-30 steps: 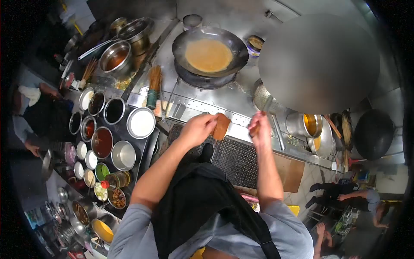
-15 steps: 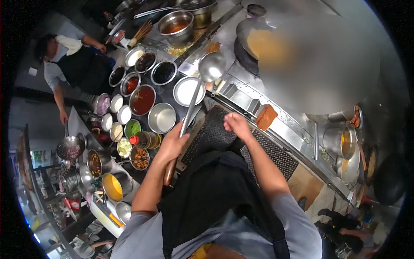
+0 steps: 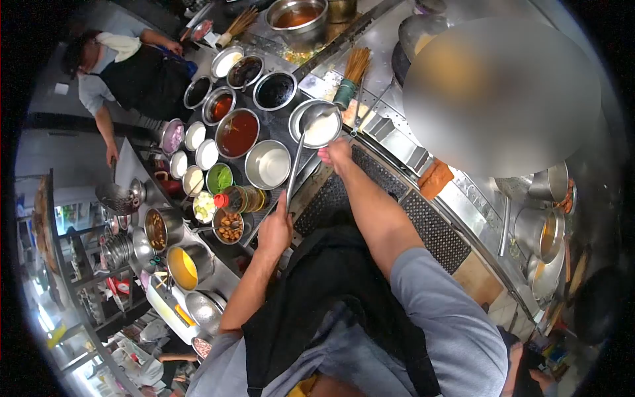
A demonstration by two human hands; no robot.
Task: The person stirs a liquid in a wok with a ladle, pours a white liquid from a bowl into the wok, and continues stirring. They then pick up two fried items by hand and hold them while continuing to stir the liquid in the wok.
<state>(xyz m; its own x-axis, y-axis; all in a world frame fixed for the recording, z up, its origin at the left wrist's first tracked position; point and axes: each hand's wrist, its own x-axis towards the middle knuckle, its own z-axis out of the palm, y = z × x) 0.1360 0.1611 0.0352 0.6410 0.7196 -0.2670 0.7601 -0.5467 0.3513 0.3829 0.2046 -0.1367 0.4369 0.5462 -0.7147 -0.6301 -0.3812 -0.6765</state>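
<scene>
My left hand (image 3: 275,225) is wrapped round the handle of a long metal ladle (image 3: 296,162). The ladle's bowl is at the bowl of white contents (image 3: 323,128), over its left part. My right hand (image 3: 336,153) is at the lower right edge of that bowl, its fingers closed; what they hold, if anything, is hidden. Left of the ladle's handle stand a pot of pale liquid (image 3: 268,165) and a bowl of red sauce (image 3: 237,133). A bottle with a red cap (image 3: 221,200) lies near my left hand.
A bamboo brush (image 3: 356,66) is beyond the white bowl. An orange-brown sponge (image 3: 435,179) lies on the stove edge at right. A pot of yellow liquid (image 3: 183,267) stands at lower left. A co-worker (image 3: 142,83) stands at upper left, holding a strainer (image 3: 119,198).
The ladle's bowl has come down from beyond the white bowl into it. My right hand has moved up and left to that bowl's edge. The view has shifted.
</scene>
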